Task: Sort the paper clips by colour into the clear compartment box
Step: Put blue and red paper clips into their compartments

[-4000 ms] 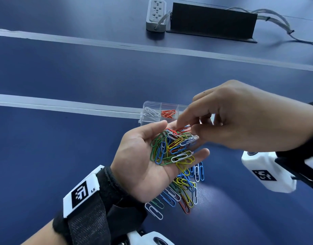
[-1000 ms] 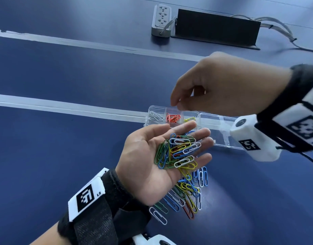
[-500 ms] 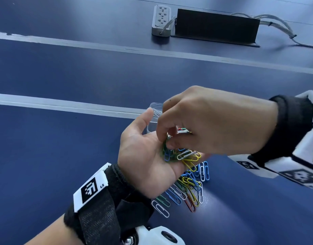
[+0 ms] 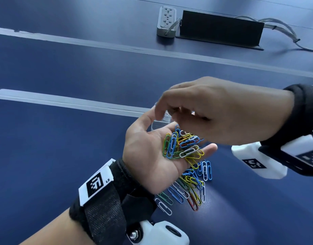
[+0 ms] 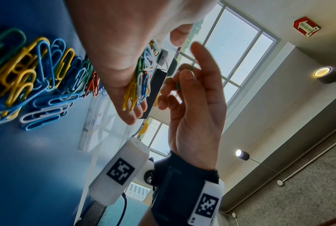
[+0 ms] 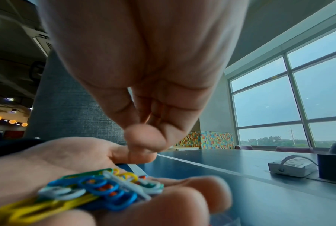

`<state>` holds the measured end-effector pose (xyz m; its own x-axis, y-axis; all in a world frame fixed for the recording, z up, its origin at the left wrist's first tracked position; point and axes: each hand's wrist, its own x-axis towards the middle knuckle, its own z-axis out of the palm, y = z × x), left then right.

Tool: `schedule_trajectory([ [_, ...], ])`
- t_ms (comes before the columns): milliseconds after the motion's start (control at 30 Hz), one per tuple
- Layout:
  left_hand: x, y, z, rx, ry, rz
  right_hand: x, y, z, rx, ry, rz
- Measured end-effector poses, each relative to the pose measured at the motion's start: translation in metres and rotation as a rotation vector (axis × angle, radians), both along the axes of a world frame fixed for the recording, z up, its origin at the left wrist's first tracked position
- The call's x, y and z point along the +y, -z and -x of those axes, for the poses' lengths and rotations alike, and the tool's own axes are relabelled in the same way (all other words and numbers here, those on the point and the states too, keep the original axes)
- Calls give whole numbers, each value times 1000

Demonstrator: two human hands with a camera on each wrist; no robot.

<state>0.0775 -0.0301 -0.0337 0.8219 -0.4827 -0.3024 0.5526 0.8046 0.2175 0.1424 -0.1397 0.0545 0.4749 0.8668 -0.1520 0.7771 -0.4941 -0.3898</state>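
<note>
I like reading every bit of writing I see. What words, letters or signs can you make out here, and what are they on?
"LS": white tag on the left wrist strap.
"FIRE", with a white arrow: red wall sign; its second word is too blurred to read.
Black square codes on the right wrist camera: patterns, no readable text.
Power strip: no legible print.

Looks like an office or public bldg common area, w/ a long dark-blue table (image 4: 67, 71) running across the head view, pale strips (image 4: 64, 101) crossing it. A white power strip (image 4: 166, 21) is sitting by a black cable box (image 4: 221, 30), grey cables (image 4: 282, 32) trailing off. Tall windows (image 5: 234, 45) are showing trees outside; a red fire-exit sign (image 5: 306, 26) is hanging near cylindrical ceiling lamps (image 5: 327, 75), and a multicolour tiled wall (image 6: 211, 139) is showing at the far end.
</note>
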Motion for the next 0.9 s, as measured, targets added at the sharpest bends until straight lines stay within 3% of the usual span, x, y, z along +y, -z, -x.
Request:
schedule_trajectory([
  [367, -1, 5, 0, -7, -37, -41, 4, 9, 3, 5, -29, 141],
  [633, 1, 1, 0, 30, -21, 66, 7, 6, -3, -5, -9, 67],
  [900, 0, 4, -1, -11, -12, 29, 0, -7, -1, 111, 102, 68],
])
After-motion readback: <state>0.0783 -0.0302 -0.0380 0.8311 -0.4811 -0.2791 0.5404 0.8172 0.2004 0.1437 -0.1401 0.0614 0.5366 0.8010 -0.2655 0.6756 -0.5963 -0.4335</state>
